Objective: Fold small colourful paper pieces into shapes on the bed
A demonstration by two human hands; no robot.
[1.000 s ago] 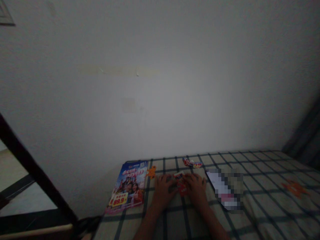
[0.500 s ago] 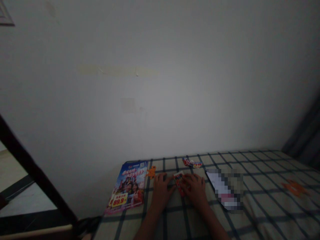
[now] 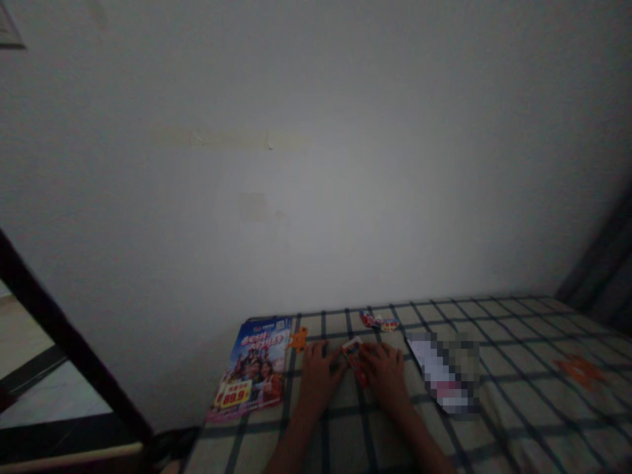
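Both my hands rest on a checked bedsheet (image 3: pixel 518 388) close to a white wall. My left hand (image 3: pixel 318 370) and my right hand (image 3: pixel 386 368) sit side by side, fingers curled onto a small red and white piece of paper (image 3: pixel 356 355) lying between them. The paper is partly covered by my right fingers. The light is dim, so the paper's shape is unclear.
A colourful printed leaflet (image 3: pixel 254 365) lies left of my hands, with a small orange shape (image 3: pixel 298 339) at its top right. Another small red and yellow scrap (image 3: pixel 379 321) lies near the wall. A blurred-out flat item (image 3: pixel 444 375) lies to the right. A dark bed frame (image 3: pixel 59 342) stands at left.
My hands have drawn closer together over the red paper, which now looks smaller and narrower than a second ago. The view has shifted only slightly.
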